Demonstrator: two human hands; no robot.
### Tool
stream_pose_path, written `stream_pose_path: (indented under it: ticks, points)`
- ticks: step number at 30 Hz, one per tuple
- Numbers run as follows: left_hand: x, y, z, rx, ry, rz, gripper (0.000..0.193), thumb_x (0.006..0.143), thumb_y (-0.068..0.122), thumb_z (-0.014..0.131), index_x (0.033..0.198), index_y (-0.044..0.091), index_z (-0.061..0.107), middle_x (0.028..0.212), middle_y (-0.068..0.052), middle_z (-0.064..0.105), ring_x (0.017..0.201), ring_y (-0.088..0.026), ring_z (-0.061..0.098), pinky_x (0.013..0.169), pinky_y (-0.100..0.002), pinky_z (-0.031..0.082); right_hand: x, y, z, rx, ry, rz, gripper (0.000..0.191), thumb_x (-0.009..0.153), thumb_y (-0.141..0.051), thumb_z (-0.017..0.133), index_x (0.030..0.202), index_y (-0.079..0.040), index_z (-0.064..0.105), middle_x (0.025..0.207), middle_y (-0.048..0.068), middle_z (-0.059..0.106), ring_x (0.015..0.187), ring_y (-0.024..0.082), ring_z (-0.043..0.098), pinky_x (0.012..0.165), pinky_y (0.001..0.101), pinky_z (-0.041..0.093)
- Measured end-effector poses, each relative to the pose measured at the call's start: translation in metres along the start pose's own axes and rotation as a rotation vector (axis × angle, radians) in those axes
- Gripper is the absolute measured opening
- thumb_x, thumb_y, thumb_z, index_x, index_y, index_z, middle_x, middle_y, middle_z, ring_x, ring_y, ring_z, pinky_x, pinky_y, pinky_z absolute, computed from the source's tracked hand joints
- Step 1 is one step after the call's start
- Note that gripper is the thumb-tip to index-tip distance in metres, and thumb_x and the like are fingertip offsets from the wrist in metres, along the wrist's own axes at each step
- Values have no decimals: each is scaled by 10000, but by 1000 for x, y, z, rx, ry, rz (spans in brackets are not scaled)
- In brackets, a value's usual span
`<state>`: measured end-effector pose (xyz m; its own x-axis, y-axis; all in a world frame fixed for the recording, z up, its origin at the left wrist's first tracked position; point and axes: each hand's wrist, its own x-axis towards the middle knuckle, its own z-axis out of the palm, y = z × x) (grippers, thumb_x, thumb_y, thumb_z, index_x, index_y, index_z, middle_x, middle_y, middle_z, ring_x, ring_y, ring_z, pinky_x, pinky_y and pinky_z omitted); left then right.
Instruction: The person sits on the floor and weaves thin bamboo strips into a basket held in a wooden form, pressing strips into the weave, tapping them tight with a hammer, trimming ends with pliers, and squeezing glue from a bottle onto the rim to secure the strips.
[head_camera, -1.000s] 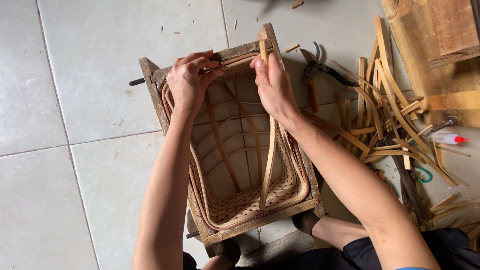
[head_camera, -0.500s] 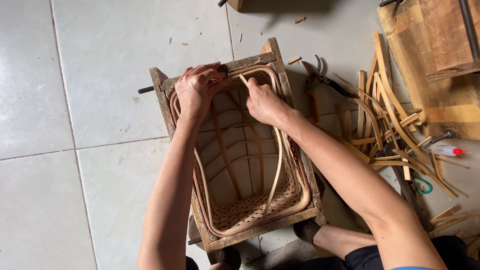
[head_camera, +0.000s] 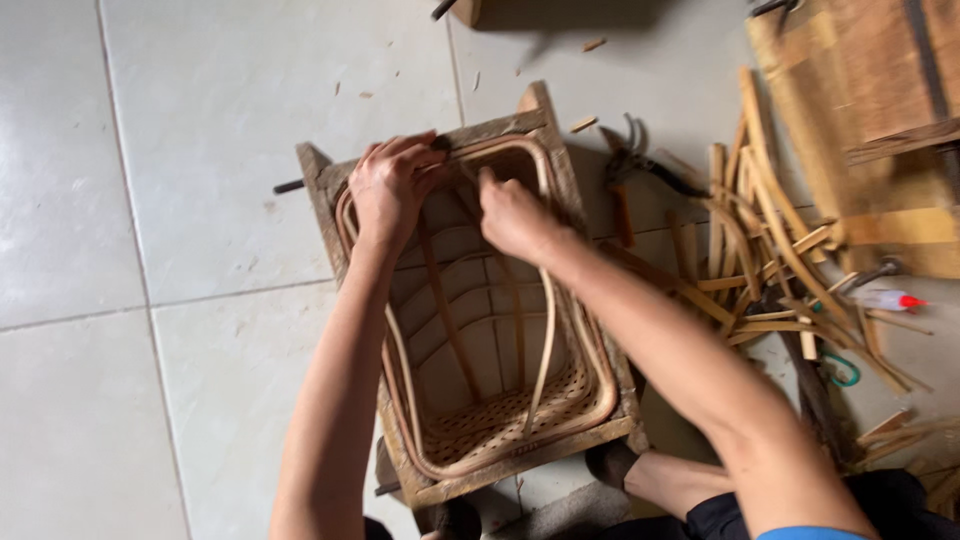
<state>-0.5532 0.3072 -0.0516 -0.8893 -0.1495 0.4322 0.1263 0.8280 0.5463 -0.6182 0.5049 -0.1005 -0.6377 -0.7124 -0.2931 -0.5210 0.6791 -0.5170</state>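
Bracing the rough wooden frame (head_camera: 330, 195) on the tiled floor (head_camera: 200, 120) with your feet, you risk it tipping if you pull hard. The half-woven rattan basket (head_camera: 490, 400) sits inside it. Your left hand (head_camera: 390, 185) clamps the smooth rim cane (head_camera: 545, 165) at the far edge; your right hand (head_camera: 510, 215) pinches a thin strip (head_camera: 545, 330), which could kink or spring loose.

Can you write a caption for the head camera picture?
Two hands, left and right, grip the far rim of a rattan basket set in a wooden frame.
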Motion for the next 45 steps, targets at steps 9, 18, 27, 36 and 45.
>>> stream_pose_path:
  ticks: [9,18,27,36,45]
  points:
    - [-13,-9,-33,37,-142,182,311,840,143,818,1151,154,829,1296,-73,733,1155,-257,702,940,-376,591,-29,-18,-9,-355,852,-388,466,1111,-409,416,1427,-76,495,1079,220,723,694,149,702,476,26,533]
    - [-47,-34,-39,2,16,-4,128,985,175,819,1112,179,805,1297,-56,748,1283,-256,690,1172,-460,498,-112,212,-167,-126,163,449,258,1039,-180,580,1234,-33,663,1257,159,687,1142,283,670,991,436,535]
    - [-37,-24,-44,6,9,-3,180,939,162,812,1119,160,805,1272,-74,743,1259,-276,684,1121,-454,502,-88,281,-109,-326,161,960,238,1006,-124,647,1210,-2,657,1047,212,704,851,278,699,663,389,587]
    - [-33,-28,-39,-19,18,-10,178,923,177,819,1100,158,814,1279,-76,744,1251,-283,678,1131,-487,475,-89,237,-173,-103,460,702,319,1077,-98,527,1330,17,371,922,224,633,648,271,628,471,381,545]
    - [-29,-28,-37,-17,4,-12,151,938,175,808,1086,147,811,1297,-65,735,1266,-279,657,1152,-511,441,-90,118,-235,-254,504,192,226,1125,-24,384,1338,47,412,767,104,524,510,206,521,383,336,408]
